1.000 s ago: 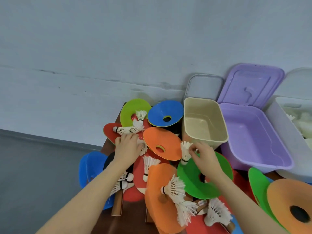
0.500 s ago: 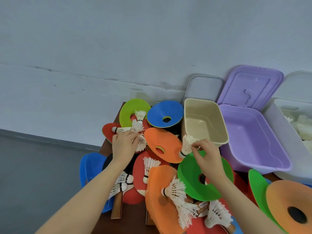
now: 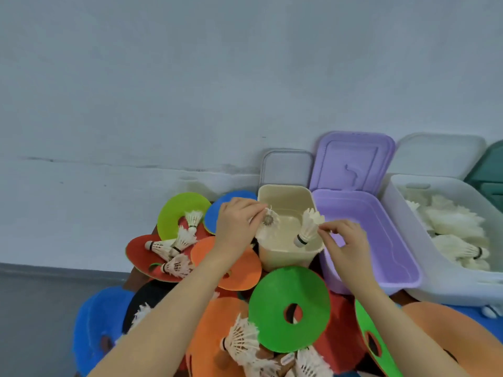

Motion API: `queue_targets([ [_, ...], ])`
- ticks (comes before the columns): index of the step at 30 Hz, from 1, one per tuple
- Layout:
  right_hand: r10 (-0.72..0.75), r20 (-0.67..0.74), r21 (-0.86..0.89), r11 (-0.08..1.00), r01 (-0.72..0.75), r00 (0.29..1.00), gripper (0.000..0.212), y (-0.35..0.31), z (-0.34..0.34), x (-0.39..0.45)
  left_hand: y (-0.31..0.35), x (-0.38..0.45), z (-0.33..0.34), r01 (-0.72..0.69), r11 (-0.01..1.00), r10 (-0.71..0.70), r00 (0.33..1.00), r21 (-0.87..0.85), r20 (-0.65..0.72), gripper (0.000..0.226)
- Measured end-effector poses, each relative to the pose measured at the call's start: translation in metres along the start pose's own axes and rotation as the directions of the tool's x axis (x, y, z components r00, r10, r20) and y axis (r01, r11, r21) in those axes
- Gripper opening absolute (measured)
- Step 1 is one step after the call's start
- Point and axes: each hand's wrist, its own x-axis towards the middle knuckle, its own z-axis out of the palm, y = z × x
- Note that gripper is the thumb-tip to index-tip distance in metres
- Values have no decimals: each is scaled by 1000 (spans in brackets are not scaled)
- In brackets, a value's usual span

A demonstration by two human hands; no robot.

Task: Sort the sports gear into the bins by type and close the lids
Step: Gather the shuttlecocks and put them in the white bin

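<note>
a plain storage or sorting corner, not clearly a home or a gym: a bare pale wall (image 3: 190,91) rises behind the gripping hands, grey floor (image 3: 32,308) lies to their left, lidded plastic bins (image 3: 402,270) stand to their right, and sports gear crowds a small brown table (image 3: 133,276) below them.

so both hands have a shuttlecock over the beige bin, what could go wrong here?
1. Wrong bin: the white bin already holds shuttlecocks, yet the left hand and right hand hold theirs over the empty beige bin.
2. The right shuttlecock is pinched only by its feathers, so it may slip.
3. Forearms cross the piled cones; the green cone could slide.
</note>
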Motion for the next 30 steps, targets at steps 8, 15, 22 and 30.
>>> queue_targets([
  [8, -55, -78, -62, 997, 50, 995, 4, 91, -99, 36, 114, 48, 105, -108, 990, 115, 991, -94, 72, 22],
  [15, -28, -127, -213, 977, 0, 992, 5, 183, -183, 58, 195, 74, 213, -102, 981, 121, 987, -165, 105, 23],
  [22, 207, -87, -136, 967, -218, 974, 9, 244, -236, 73, 260, 81, 282, 146, 957, -35, 917, -252, 397, 27],
  [30, 319, 54, 18, 947, -320, 946, 15, 277, -256, 50, 275, 61, 304, 216, 971, -80, 699, -103, 710, 30],
])
